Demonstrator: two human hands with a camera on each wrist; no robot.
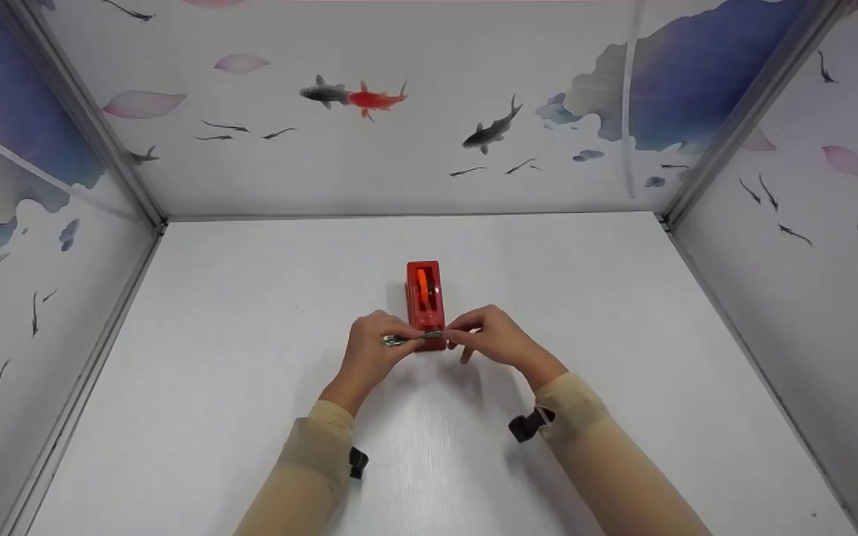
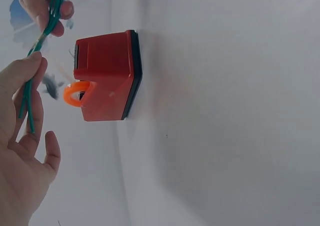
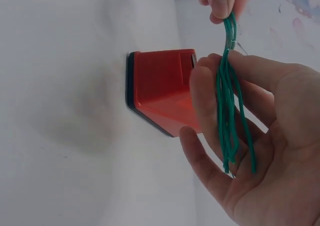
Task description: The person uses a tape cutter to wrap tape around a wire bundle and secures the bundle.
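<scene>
A bundle of green wires [image 3: 226,106] is pinched by both hands above the front end of a red tape dispenser [image 1: 424,320]. My left hand [image 1: 377,346] grips the bundle between thumb and fingertips from the left. From the right, my right hand [image 1: 500,339] pinches it with thumb and index finger, close to the left fingertips. In the right wrist view, loose wire ends hang across the right palm, and a shiny clear band [image 3: 230,40] shows on the bundle between the two hands. An orange ring [image 2: 76,94] sits in the dispenser.
The dispenser stands on a white table [image 1: 250,298]. Printed panels with fish and petals enclose it at the back [image 1: 414,164], left [image 1: 86,298] and right [image 1: 764,298]. Both wrists carry small black cameras over beige sleeves [image 1: 600,439].
</scene>
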